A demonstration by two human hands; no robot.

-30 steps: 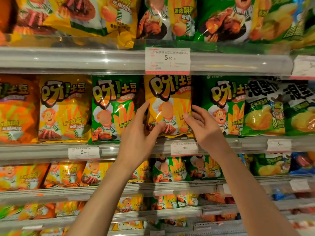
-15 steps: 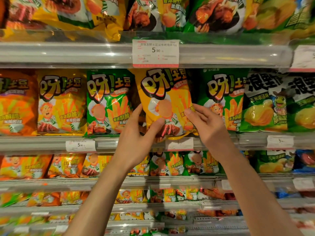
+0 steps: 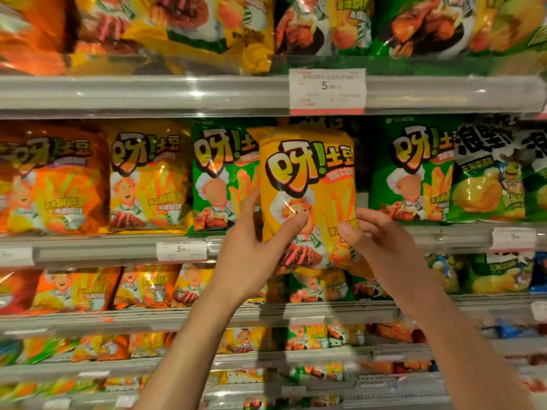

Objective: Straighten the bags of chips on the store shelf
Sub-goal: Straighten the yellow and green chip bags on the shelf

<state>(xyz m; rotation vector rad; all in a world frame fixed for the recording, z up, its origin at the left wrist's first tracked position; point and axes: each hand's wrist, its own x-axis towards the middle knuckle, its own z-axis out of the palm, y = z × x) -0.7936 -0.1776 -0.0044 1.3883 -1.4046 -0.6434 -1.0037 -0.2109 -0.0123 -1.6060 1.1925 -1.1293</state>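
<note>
Since the earlier frames the yellow chip bag (image 3: 307, 199) has come forward out of its row and sits higher and nearer the camera, its lower edge now hanging past the shelf rail (image 3: 94, 253) in front of the lower shelf's bags. The left hand (image 3: 251, 255) has its grip clasped on the bag's lower left edge with the thumb across the front, and the right hand (image 3: 381, 244) grasps the lower right corner. A green bag (image 3: 222, 179) stands just beside it on the left, partly overlapped by it, another green bag (image 3: 414, 170) stands to the right, and a price tag (image 3: 327, 91) hangs on the upper rail right above the bag's top.
</note>
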